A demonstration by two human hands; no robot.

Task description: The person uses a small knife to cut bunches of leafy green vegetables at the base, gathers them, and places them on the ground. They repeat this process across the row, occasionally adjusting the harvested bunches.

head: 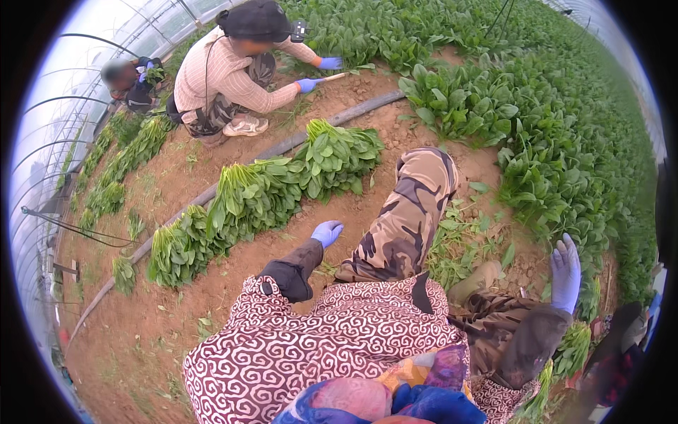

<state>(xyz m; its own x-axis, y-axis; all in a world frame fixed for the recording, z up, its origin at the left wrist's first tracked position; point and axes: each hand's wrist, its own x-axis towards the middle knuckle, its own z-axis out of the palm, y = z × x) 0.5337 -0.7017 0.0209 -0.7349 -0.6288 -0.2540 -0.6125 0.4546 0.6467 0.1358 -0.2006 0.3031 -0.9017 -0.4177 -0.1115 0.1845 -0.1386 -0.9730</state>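
Note:
My left hand [327,233], in a blue-violet glove, hangs over bare soil beside a row of cut leafy greens [254,199] that look like spinach. Its fingers are bent together, and the palm is hidden, so I cannot tell if anything is in it. Out to the right, my right hand [565,274] wears the same kind of glove. Its fingers stretch out beside the standing greens [561,196], with nothing seen in them. Loose leaves and trimmings [461,244] litter the ground between my camouflage-clad knees. The cut greens lie with pale stems up and leaves down.
A dark hose [365,107] runs along the soil behind the cut greens. Across it, a co-worker [228,74] squats, one gloved hand on a light-handled tool [333,77]. Another person [130,82] crouches farther left. More cut bunches [572,347] lie behind my right arm.

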